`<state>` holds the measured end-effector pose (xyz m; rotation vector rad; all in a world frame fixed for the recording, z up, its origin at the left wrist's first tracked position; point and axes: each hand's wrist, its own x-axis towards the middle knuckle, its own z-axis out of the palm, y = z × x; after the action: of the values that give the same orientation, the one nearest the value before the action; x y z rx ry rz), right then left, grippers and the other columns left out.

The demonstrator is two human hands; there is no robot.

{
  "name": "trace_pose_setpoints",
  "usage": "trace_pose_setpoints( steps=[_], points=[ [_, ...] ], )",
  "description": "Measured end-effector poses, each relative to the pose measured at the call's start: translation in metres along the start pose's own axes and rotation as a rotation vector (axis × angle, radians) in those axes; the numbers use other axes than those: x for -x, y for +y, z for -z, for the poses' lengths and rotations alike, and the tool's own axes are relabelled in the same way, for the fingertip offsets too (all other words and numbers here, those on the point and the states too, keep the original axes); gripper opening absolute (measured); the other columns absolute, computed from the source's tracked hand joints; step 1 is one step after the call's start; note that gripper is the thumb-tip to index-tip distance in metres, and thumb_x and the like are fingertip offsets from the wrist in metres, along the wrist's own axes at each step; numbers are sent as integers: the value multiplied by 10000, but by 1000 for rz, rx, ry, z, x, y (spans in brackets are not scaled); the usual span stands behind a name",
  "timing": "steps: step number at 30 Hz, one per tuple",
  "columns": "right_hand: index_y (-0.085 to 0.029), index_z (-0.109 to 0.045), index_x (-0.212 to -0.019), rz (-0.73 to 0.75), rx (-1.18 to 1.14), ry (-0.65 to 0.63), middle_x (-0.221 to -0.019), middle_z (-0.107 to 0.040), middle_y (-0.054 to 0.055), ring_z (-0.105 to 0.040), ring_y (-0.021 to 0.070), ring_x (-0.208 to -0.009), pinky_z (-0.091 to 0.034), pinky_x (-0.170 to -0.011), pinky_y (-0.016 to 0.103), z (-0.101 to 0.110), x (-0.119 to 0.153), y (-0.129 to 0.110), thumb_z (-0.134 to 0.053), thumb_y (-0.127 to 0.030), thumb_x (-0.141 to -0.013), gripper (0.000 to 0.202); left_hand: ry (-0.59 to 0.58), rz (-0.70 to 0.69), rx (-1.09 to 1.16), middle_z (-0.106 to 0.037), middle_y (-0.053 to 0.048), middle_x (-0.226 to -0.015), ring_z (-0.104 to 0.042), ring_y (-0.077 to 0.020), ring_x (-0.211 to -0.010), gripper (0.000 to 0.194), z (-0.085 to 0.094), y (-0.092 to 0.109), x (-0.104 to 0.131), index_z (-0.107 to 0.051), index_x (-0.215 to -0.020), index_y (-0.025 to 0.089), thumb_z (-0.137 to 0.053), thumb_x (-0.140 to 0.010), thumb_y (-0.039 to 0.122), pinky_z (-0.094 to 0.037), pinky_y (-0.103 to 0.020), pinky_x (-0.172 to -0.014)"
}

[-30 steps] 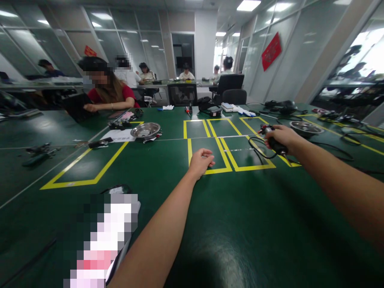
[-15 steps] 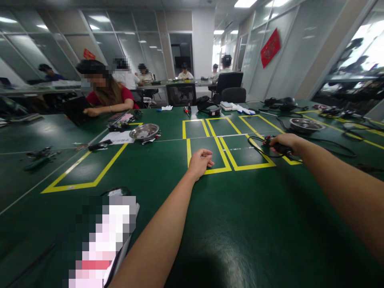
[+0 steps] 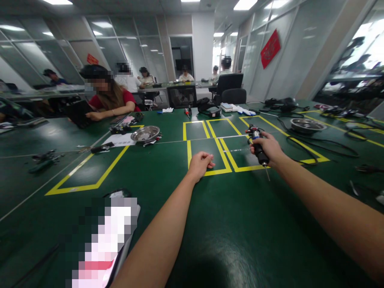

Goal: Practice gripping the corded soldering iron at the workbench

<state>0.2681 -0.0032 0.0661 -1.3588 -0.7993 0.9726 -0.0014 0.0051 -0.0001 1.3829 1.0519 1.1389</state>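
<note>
My right hand [image 3: 270,149] is wrapped round an electric screwdriver [image 3: 260,153] with a black grip. Its thin bit points down over the yellow-taped rectangles, and the cabled end is up and away from me. My left hand [image 3: 198,165] rests at the near edge of another taped rectangle. Its fingers are curled together, and whatever may lie between them is hidden or too small to name. A phone-like device [image 3: 132,230], mostly blurred out, lies on the green table [image 3: 222,216] left of my left forearm.
Metal bowls stand at left [image 3: 146,134] and right [image 3: 308,125]. Black cables [image 3: 330,146] loop over the right side. Pliers [image 3: 45,162] lie far left. A person in red [image 3: 126,105] sits across the table, holding a dark tablet-like object [image 3: 78,114].
My right hand has turned the screwdriver from lying sideways to bit-down and brought it slightly left. My left hand has stayed in nearly the same place.
</note>
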Motion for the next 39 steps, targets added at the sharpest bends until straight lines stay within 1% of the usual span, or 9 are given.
trace_pose_setpoints(
  steps=[3, 7, 9, 12, 15, 22, 28, 34, 39],
  points=[
    [-255, -280, -1497, 2, -139, -212, -669, -638, -16, -622, 164, -518, -527, -464, 255, -27, 30, 10, -715, -133, -668, 944, -24, 4, 44, -702, -101, -698, -677, -150, -595, 322, 0, 1, 0, -645, -805, 108, -618, -926, 405, -540, -249, -580],
    [-283, -281, -1513, 9, -176, -470, -694, -669, -20, -625, 164, -517, -521, -467, 263, -53, 72, 30, -736, -207, -695, 939, -11, 42, 168, -714, -120, -793, -698, -168, -620, 441, 0, 1, -3, -634, -883, 100, -529, -949, 523, -557, -266, -578],
    [-290, -269, -1524, -19, -181, -572, -705, -680, -18, -625, 163, -506, -520, -462, 267, -61, 86, 42, -731, -224, -715, 935, -1, 49, 221, -718, -119, -830, -698, -171, -607, 476, -1, 0, -6, -620, -949, 106, -495, -949, 566, -562, -276, -565],
    [-307, -242, -1541, -23, -167, -676, -701, -677, -28, -626, 166, -485, -522, -444, 275, -65, 95, 57, -731, -224, -722, 957, 14, 63, 265, -695, -99, -721, -677, -169, -554, 533, 0, -1, -9, -608, -942, 110, -455, -943, 620, -553, -273, -535],
    [-326, -221, -1554, -2, -152, -749, -711, -676, -34, -628, 164, -477, -530, -441, 281, -64, 95, 63, -748, -214, -720, 993, 21, 81, 283, -670, -80, -644, -655, -159, -513, 488, 1, -1, -9, -595, -886, 112, -536, -917, 595, -529, -247, -496],
    [-316, -208, -1575, 15, -190, -736, -708, -677, -26, -626, 156, -496, -529, -455, 273, -61, 94, 63, -752, -218, -735, 1006, 59, 83, 283, -642, -58, -629, -616, -131, -452, 488, 2, 3, -5, -584, -800, 109, -600, -880, 590, -461, -206, -403],
    [-311, -201, -1583, 23, -185, -709, -711, -680, -22, -627, 158, -495, -524, -460, 275, -61, 94, 65, -749, -222, -735, 1013, 59, 62, 301, -648, -70, -649, -625, -130, -478, 524, 2, 2, -6, -595, -798, 101, -602, -864, 620, -482, -217, -431],
    [-309, -210, -1580, 23, -185, -682, -692, -677, -27, -625, 162, -495, -520, -459, 277, -62, 94, 63, -749, -220, -728, 1013, 56, 57, 322, -664, -56, -689, -637, -128, -508, 362, 1, 2, -5, -580, -829, 116, -704, -844, 456, -493, -220, -461],
    [-310, -219, -1579, 18, -181, -675, -685, -672, -30, -625, 163, -496, -518, -456, 274, -62, 96, 62, -754, -226, -718, 1016, 92, 57, 380, -646, -34, -669, -622, -121, -492, 328, 2, 1, -6, -577, -842, 121, -692, -842, 428, -475, -219, -447]
  ],
)
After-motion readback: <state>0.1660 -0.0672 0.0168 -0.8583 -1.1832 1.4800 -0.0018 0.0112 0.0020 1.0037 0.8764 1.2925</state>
